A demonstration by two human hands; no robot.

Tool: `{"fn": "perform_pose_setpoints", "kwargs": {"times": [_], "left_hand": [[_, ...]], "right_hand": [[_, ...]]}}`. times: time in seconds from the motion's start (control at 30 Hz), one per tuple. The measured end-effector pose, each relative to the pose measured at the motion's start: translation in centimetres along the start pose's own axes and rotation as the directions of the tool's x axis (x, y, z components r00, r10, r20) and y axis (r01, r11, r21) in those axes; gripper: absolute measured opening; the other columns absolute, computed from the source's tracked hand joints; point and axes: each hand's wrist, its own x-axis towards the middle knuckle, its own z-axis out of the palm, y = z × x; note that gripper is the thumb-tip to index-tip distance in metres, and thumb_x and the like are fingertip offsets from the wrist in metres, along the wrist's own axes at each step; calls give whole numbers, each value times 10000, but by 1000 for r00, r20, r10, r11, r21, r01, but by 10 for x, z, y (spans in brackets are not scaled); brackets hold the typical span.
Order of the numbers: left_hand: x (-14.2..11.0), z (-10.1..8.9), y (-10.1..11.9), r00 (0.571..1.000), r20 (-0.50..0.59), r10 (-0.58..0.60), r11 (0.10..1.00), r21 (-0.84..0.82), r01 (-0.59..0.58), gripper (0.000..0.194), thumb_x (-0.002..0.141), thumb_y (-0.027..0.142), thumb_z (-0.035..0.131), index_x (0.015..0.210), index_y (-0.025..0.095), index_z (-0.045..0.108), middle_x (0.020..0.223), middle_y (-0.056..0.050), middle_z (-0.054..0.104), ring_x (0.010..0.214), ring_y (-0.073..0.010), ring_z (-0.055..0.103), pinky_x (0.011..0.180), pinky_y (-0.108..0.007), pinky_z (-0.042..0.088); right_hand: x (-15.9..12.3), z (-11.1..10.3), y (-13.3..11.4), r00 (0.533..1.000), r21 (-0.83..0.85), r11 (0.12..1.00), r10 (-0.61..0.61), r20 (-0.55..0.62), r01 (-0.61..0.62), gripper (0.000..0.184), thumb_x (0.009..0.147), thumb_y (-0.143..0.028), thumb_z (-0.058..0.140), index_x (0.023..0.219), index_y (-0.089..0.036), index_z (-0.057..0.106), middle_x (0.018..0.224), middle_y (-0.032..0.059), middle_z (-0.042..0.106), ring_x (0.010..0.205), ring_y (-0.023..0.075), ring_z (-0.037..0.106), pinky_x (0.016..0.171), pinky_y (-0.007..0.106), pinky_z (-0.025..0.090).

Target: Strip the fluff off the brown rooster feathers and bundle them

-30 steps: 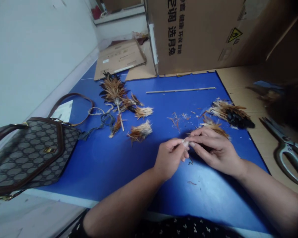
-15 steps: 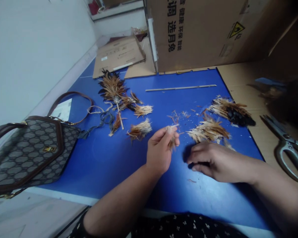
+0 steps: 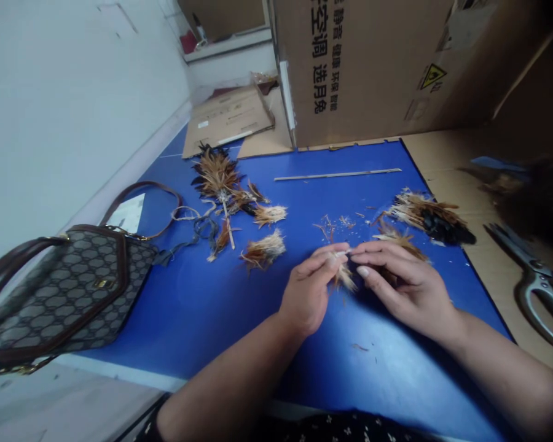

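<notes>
My left hand and my right hand meet fingertip to fingertip over the blue table. Both pinch a small tuft of brown feathers that hangs between them. Just behind my right hand lies a loose pile of tan feathers. A darker bunch of black and brown feathers sits farther right. Small feather scraps are scattered ahead of my hands.
A patterned handbag rests at the left edge. More feather bundles and a small tuft lie left of centre. A thin stick lies before a large cardboard box. Scissors lie on cardboard at right.
My right hand has lifted off the table and come back up to my left hand. Both hands now pinch the feather tuft that the left hand held alone half a second ago.
</notes>
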Motion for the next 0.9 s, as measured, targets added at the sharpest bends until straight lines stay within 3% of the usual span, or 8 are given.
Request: {"fn": "perform_pose_setpoints", "kwargs": {"times": [0.1,0.2,0.3,0.4,0.5,0.63,0.77,0.9], "left_hand": [[-4,1,-3,996,90,-11,999,40,8,174,882,350,833,956,197,867,1398,-121,667,1285,-283,622,1058,-366,522],[-7,1,-4,984,160,-75,994,91,61,204,915,378,806,1011,209,866,1442,-130,632,1122,-251,687,904,-351,597],[-9,-1,-4,976,211,-59,990,137,31,205,954,385,764,972,205,859,1411,-129,648,1022,-230,708,811,-343,615],[-8,-4,-1,963,269,-7,967,246,-62,238,999,385,706,958,202,853,1350,-123,680,1131,-259,694,946,-383,607],[-6,-7,7,941,337,23,900,402,-166,274,1027,379,666,942,196,850,1324,-116,699,1264,-267,648,1131,-395,512],[-2,-9,12,932,363,-5,857,482,-184,288,1011,403,686,913,183,842,1287,-124,716,1274,-273,641,1149,-395,483],[0,-13,2,949,313,-35,910,402,-99,255,960,390,758,846,174,831,1269,-119,721,1235,-270,653,1136,-403,479],[1,-15,-7,966,257,4,940,328,-91,213,968,376,750,946,191,853,1222,-117,717,1177,-256,665,1080,-403,512]], "right_hand": [[-2,5,-5,969,267,940,168,179,-213,236,1055,-280,625,1274,-232,700,955,64,769,838,185,736,801,340,626],[-7,9,-4,897,404,828,240,371,-389,234,1100,-357,552,1148,-194,713,738,14,695,676,148,662,694,295,583],[-12,12,1,868,427,779,292,402,-459,298,1084,-400,589,929,-178,713,709,10,656,621,119,591,622,263,518],[-15,11,6,853,471,726,322,411,-501,309,1066,-408,628,883,-171,702,680,-5,618,563,93,512,547,236,441],[-15,8,10,842,543,651,326,429,-529,315,1072,-411,619,888,-168,696,643,-25,567,543,81,463,538,229,416],[-16,6,16,816,596,563,325,477,-572,300,1053,-417,650,895,-166,697,605,-45,526,510,74,424,543,234,435],[-17,8,18,793,563,566,339,506,-602,303,1039,-442,664,941,-163,727,589,-53,524,474,70,393,510,236,421],[-12,6,10,801,442,691,355,482,-573,306,1031,-464,663,971,-178,755,657,-16,586,534,98,473,512,243,415]]}}
